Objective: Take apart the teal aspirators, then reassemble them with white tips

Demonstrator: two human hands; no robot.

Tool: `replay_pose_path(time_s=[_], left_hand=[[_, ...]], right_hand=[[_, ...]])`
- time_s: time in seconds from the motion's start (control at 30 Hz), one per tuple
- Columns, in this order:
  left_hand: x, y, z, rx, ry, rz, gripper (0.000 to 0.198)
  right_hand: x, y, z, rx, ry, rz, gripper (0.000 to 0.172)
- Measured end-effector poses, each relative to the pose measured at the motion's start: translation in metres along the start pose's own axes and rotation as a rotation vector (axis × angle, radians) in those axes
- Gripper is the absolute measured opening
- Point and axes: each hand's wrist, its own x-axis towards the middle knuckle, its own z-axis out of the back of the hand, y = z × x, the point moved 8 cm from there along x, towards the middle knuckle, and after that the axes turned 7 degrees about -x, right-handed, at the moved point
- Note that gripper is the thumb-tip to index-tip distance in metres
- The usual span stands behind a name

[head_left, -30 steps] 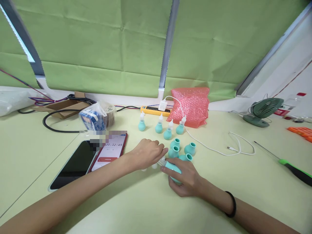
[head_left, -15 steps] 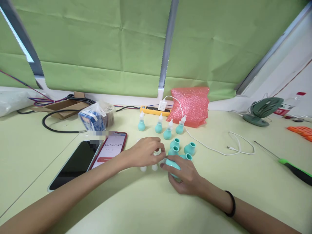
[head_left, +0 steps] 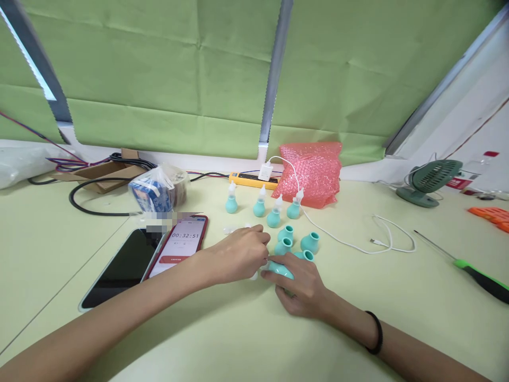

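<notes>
Lying on its side, a teal rubber bulb (head_left: 280,269) is gripped by my right hand (head_left: 304,284), its mouth facing left. My left hand (head_left: 242,254) pinches a clear plastic nozzle (head_left: 264,265) against that mouth; fingers hide most of it. Just beyond my hands several loose teal bulbs (head_left: 309,242) stand with open mouths. Farther back, several nasal aspirators (head_left: 273,212), teal bulbs with clear tips on top, form a loose row. Small clear plastic parts (head_left: 229,230) lie beside and partly under my left hand.
Two phones, one with a running timer (head_left: 185,236) and one dark (head_left: 121,268), lie left. Behind are a plastic-wrapped blue pack (head_left: 153,191), a yellow power strip (head_left: 254,181) and pink bubble wrap (head_left: 310,175). A white cable (head_left: 350,246), screwdriver (head_left: 477,273) and green fan (head_left: 431,180) are right.
My left hand has turned over at the bulb's mouth, its knuckles now more to the front and its finger ring closed. My right hand stays almost still with the bulb.
</notes>
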Motion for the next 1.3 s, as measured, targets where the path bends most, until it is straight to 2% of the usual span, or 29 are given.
replay_pose_path(time_s=[0.2, 0.47, 0.67, 0.87, 1.07, 1.17, 1.3], left_hand=[[0.0, -0.004, -0.004, 0.039, 0.021, 0.063, 0.022], [-0.009, 0.009, -0.004, -0.376, 0.109, 0.167, 0.016], [-0.011, 0.009, -0.009, -0.42, 0.156, 0.165, 0.017], [-0.008, 0.013, -0.002, -0.394, 0.088, 0.178, 0.014], [-0.006, 0.015, -0.008, -0.524, 0.162, 0.108, 0.013], [-0.004, 0.011, -0.007, -0.474, 0.15, 0.066, 0.014], [-0.003, 0.001, -0.004, -0.236, 0.124, 0.004, 0.024]], right_hand=[[0.001, 0.002, 0.001, -0.083, -0.012, 0.018, 0.035], [0.0, 0.01, 0.0, -0.137, 0.029, 0.109, 0.033], [-0.001, 0.011, -0.001, -0.156, 0.043, 0.133, 0.029], [0.0, 0.008, 0.003, -0.126, 0.01, 0.12, 0.03], [-0.001, 0.013, 0.003, -0.109, -0.003, 0.132, 0.024], [-0.001, 0.012, 0.002, -0.098, -0.012, 0.116, 0.026], [0.0, 0.008, 0.004, -0.07, -0.055, 0.082, 0.033]])
